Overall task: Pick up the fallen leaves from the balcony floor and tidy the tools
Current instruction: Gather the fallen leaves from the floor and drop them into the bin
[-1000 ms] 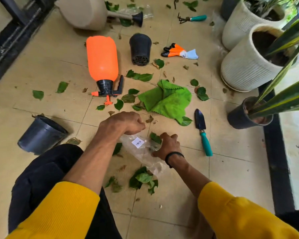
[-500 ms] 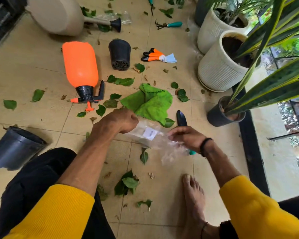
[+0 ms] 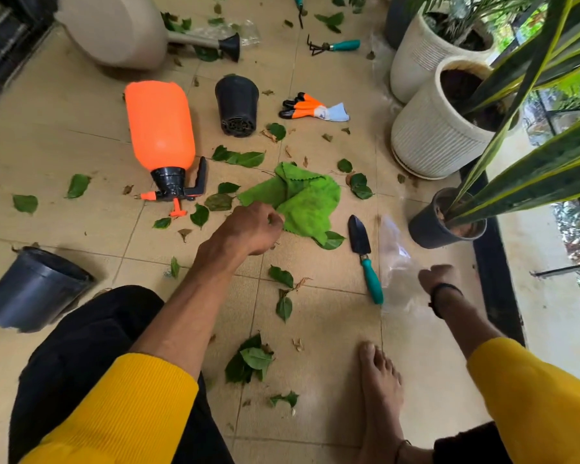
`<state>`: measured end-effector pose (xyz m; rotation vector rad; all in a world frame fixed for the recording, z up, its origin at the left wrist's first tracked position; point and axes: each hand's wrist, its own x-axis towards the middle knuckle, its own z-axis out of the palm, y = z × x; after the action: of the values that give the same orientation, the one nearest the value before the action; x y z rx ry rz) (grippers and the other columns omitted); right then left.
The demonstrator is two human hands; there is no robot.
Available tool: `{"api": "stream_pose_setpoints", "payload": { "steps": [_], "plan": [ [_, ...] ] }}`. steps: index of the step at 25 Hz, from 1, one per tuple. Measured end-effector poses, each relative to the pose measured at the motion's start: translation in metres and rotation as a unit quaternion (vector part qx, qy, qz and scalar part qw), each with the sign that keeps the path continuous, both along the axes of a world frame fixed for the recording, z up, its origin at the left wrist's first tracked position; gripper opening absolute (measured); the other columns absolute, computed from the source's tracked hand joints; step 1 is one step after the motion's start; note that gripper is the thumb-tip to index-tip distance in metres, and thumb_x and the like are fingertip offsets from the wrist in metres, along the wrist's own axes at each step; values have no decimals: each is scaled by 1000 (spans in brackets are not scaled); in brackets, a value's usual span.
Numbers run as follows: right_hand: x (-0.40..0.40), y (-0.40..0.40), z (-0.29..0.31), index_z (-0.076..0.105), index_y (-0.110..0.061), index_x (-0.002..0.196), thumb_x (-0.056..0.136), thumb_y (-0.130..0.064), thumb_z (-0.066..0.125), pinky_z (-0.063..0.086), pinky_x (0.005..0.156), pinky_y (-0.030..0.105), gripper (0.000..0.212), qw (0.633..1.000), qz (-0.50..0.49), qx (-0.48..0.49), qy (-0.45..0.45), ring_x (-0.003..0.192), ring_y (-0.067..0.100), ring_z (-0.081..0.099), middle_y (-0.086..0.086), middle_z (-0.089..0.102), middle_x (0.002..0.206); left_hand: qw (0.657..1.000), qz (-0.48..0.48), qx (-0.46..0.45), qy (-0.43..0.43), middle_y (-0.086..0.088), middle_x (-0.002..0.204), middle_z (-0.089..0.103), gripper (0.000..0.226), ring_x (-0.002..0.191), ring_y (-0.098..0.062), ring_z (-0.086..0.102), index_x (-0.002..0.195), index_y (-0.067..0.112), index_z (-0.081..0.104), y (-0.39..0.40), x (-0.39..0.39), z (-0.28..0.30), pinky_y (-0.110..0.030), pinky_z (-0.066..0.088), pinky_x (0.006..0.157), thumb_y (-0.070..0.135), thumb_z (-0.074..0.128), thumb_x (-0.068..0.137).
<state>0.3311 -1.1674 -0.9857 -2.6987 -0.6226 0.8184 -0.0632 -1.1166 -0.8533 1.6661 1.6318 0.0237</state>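
- Left hand (image 3: 248, 229) curled tight at the near edge of the green cloth (image 3: 295, 199), a bit of green showing between the fingers, probably a leaf, though can't rule out the cloth hem.
- Right hand (image 3: 439, 279) closed on the clear plastic bag (image 3: 395, 259), out near the floor's right edge beside the dark sill.
- Biggest risk, honestly: bag mouth looks limp and hard to see, so dropping the pinched leaf in one-handed could miss and scatter it again.
- Could also drag the cloth along if that hem is caught in the pinch.
- Fallen leaves (image 3: 252, 360) everywhere on the floor: a clump near the bare foot (image 3: 379, 383), more by the orange sprayer (image 3: 161, 128), a few strays toward the left edge.
- Trowel (image 3: 362, 252) lying between the two hands, right across the path to the bag, easy to knock.
- Tipped black pot (image 3: 236, 105), gloves (image 3: 312, 107), hand rake (image 3: 332, 46) and watering can (image 3: 121, 25) toward the far edge, all not yet tidied.
- Another black pot (image 3: 34, 289) on its side at the left, snake plant pot (image 3: 446, 222) crowding the bag side.
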Motion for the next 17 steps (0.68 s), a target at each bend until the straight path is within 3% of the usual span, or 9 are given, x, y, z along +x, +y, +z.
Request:
{"api": "stream_pose_setpoints", "payload": {
  "steps": [2,3,5,7,10,12,14,17],
  "plan": [
    [-25,6,1,57,-12,129,88,-19,67,49,98,48,43,983,118,68,-126,116,34,52,17,52,132,1000,4,-3,-2,-9,108,70,37,54,-10,49,134,18,61,-1,-3,-3,-25,30,45,34,41,107],
    [-41,12,1,58,-13,128,90,-20,66,48,101,49,40,966,192,104,-137,118,33,51,15,51,133,1000,5,-4,-3,-8,109,69,37,56,-11,52,133,18,61,-1,-5,-4,-26,33,47,34,42,107],
    [-74,28,-9,63,-10,122,91,-19,65,48,100,45,32,924,344,132,-102,115,32,55,16,55,128,1000,5,-5,3,-9,117,67,37,66,-15,59,132,18,61,-1,-10,-7,-28,43,55,35,43,106],
    [-103,46,-29,63,-7,124,91,-18,62,45,103,41,35,877,467,92,-70,119,36,55,19,57,129,1000,4,-7,17,-11,132,63,37,79,-19,63,132,17,61,-3,-15,-10,-30,49,66,35,42,106],
    [-142,51,-55,39,-4,149,97,-36,55,31,119,44,63,858,511,-4,-51,144,37,31,19,32,156,999,6,-13,29,-9,121,65,38,73,-17,59,133,16,59,-10,-25,-14,-30,46,60,34,40,107],
    [-170,31,-66,24,-4,155,101,-45,45,25,122,45,71,855,512,-8,-87,150,35,19,17,18,163,999,7,-27,46,-10,126,63,39,82,-20,61,136,16,57,-15,-36,-15,-30,47,64,34,39,107],
    [-203,2,-70,21,-8,157,102,-45,40,22,124,47,69,855,512,12,-80,152,33,12,15,13,165,997,18,-45,64,-11,138,57,39,102,-25,62,138,17,56,-17,-45,-13,-29,47,73,34,39,108],
    [-248,-22,-69,30,-14,154,102,-40,43,23,124,46,59,821,564,73,-51,151,33,16,13,21,163,996,36,-45,65,-10,145,54,40,122,-28,57,140,20,55,-17,-54,-8,-29,44,86,34,39,107]
  ]
}}
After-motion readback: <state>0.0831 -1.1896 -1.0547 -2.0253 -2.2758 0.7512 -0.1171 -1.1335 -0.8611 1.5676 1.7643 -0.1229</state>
